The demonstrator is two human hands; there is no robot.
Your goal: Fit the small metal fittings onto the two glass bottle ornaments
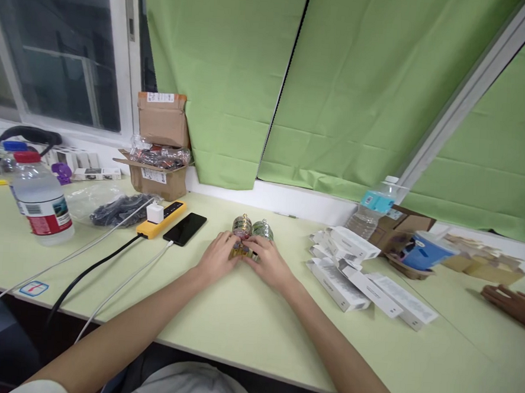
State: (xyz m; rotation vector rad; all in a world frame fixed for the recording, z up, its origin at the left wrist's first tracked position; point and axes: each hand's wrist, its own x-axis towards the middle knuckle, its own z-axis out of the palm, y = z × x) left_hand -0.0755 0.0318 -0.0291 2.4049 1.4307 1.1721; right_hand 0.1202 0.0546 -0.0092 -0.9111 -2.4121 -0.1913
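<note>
Two small shiny round things with ringed tops stand side by side on the table, one gold-topped (243, 224) and one silver-topped (263, 228). My left hand (218, 258) is closed, its curled fingers at the left side of the gold-topped thing. From the right, my right hand (267, 262) reaches in front of the silver-topped one, fingertips and thumb pinched at the front of the gold-topped thing. Some yellowish parts show between my hands. My fingers hide the lower portions of both things, and their exact kind cannot be made out.
Left are a black phone (186, 229), a yellow power strip (161, 220) with cables, a large bottle (44, 201) and an open carton (157, 175). Right lie white boxes (341, 284), a clear bottle (375, 206) and a blue container (428, 251). Another person's hand (511, 301) rests far right.
</note>
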